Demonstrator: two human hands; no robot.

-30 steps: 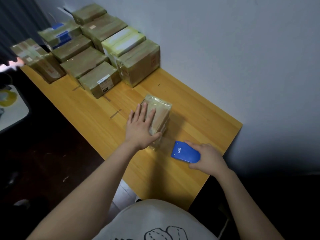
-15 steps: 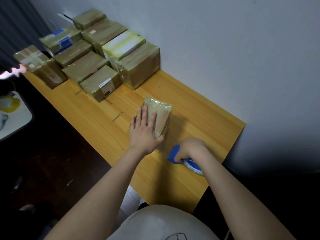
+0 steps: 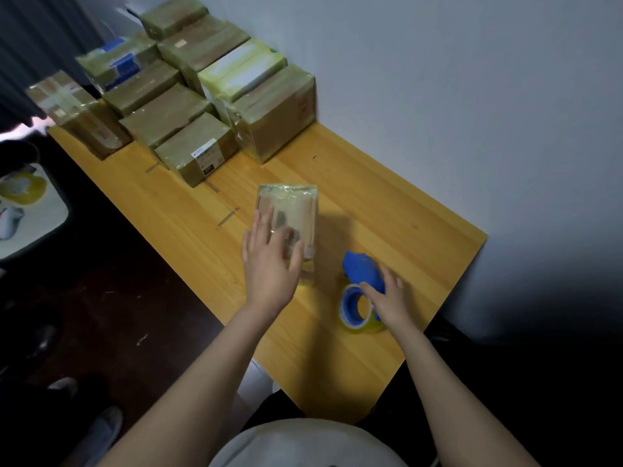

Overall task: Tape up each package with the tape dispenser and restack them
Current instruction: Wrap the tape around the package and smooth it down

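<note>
Head view showed the package [image 3: 290, 210] lying flat near the middle of the wooden table [image 3: 404, 210], well apart from the taped packages [image 3: 188, 106] grouped at the far left end by the wall. Its wrap appeared glossy and wrinkled. Which seams were sealed could not be determined.

Left hand [image 3: 269, 264] lay over the near end of the package with fingers straight and spread and the thumb along its right edge, so it was pressing, not clutching. Right hand [image 3: 387, 298] rested on the tape dispenser [image 3: 360, 269], which stood on the table just right of the package with its roll toward the person. The fingers were extended over the blue body. No closed wrap round it was visible, and the thumb was hidden.

Assessment: the step in hand was judged to be taking up the dispenser for a pass of tape.

Recommendations:
- Close the right hand fully round the handle before lifting.
- Hold the left palm flat and firm so the package would not slide or tip under the pull.
- Clear the left fingers off the intended tape line.
- Start the strip beyond one edge, draw it straight along the seam, and press it down before cutting.

Risk noted: the slick wrap might let the package skid.
</note>
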